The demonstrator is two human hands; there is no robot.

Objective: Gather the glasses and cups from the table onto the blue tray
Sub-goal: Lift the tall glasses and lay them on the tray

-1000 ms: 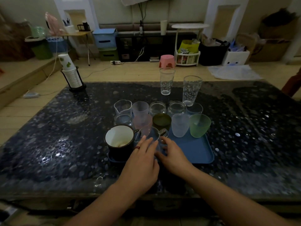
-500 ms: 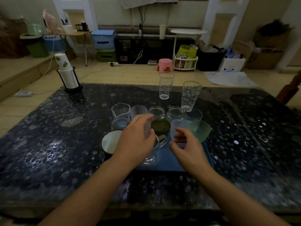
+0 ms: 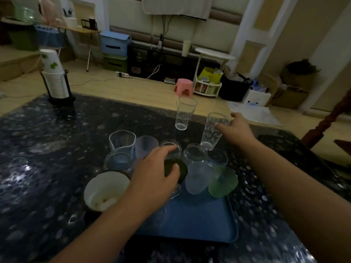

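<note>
While the right hand [image 3: 236, 130] reaches to the upper right of the middle of the frame, its thumb and fingers spread around the top of a tall clear glass with small dots [image 3: 212, 131]; they touch the glass, but I cannot tell if they hold it tight. This glass stands on the dark shiny speckled table [image 3: 47, 152], just behind the flat blue plastic tray [image 3: 199, 221]. A second tall clear dotted glass [image 3: 184, 112] stands on the table to its upper left, apart from both hands.

The left hand [image 3: 158, 173] is in the middle of the frame, over the cups on the tray. Its fingers are bent, and its fingertips rest on a dark green round cup [image 3: 180, 168]. I cannot tell if it grips the cup.

The tray sits low in the middle of the frame. Near its far end are a cloudy white plastic cup [image 3: 197, 179], a light green plastic cup [image 3: 223, 182], and some small clear glasses [image 3: 195, 154]. A dark mug with a white inside [image 3: 106, 190] is at the tray's left edge.

In the upper left, a stack of white paper cups in a black holder [image 3: 56, 80] stands on the table.
</note>
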